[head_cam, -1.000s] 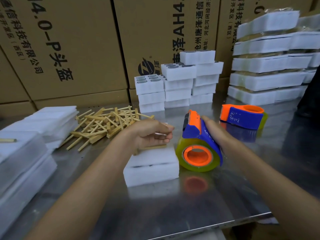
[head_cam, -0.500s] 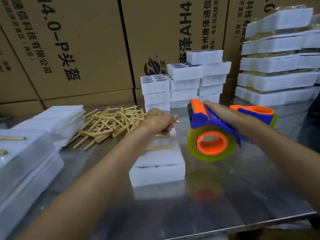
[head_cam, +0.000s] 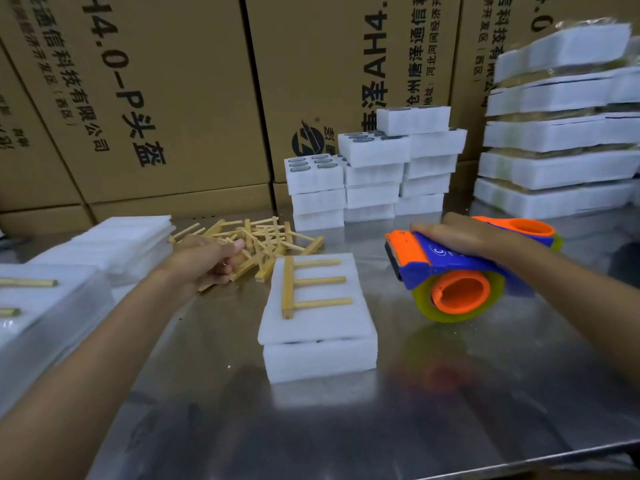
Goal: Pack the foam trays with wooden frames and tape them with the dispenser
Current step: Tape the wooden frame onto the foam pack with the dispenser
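Foam trays (head_cam: pixel 317 336), light and easily dented, are best held by the sides; dispenser (head_cam: pixel 446 271) is gripped by right hand (head_cam: pixel 460 235); left hand (head_cam: pixel 207 259) seems loosely curled, empty.

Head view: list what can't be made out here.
- Left hand: the head view shows its fingers curled at the pile of wooden frames, but whether they grip a frame is hidden by the hand itself.
- Second tape dispenser: mostly hidden behind the right hand.
- Lower foam tray: contents covered by the tray above.
- Taped stacks: blurred and cut off by the right edge.
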The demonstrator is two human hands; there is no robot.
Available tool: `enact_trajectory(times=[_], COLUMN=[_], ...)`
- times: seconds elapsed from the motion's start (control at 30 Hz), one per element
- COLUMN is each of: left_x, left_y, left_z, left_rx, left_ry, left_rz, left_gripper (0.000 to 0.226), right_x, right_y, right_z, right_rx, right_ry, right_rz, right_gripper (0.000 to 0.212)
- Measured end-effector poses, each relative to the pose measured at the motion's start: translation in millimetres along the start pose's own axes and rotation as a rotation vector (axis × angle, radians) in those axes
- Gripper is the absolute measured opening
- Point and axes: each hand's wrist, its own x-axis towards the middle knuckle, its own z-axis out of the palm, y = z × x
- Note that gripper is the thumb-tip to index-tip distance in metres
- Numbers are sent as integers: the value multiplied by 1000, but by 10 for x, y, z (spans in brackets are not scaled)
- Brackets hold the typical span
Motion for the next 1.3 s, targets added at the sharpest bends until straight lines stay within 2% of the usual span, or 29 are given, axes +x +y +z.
enact_trajectory(times=[0.1, 0.17, 0.27, 0.4, 0.5, 0.67, 0.73, 0.9, 1.13, 1.3], left_x=[75, 121, 162, 191, 199, 236, 254, 221, -32, -128], left_y=[-29, -42, -22, -79, -273, -660, -781, -960, -1006, -1045], left_z=[-139, -219, -300, -428, -381, -289, -204, 152, 604, 562], left_rx=[-265, -321, -231, -132, -61, 18, 64, 346, 626, 755], left_ry=[-129, -134, -27, 47, 87, 0, 2, 186, 203, 239], left_rz=[-183, -200, -95, -3, 8, 6, -12, -9, 245, 297], left_gripper=[12, 18, 17, 19, 28, 41, 35, 27, 11, 11], right_x=[90, 174, 200, 253, 299, 364, 385, 434, 456, 442], right_y=[-136, -194, -350, -477, -431, -152, -83, -90, -86, -106], right_z=[18, 57, 43, -13, 55, 180, 248, 345, 392, 412], right_rx=[-65, -75, -57, -9, -67, -140, -151, -157, -192, -205], right_ry=[21, 13, -12, 30, 7, 17, -22, -32, 12, 33], right_rz=[-3, -24, -97, -135, -102, -70, -68, -70, -84, -84], right_gripper=[62, 63, 66, 50, 57, 65, 65, 56, 60, 61])
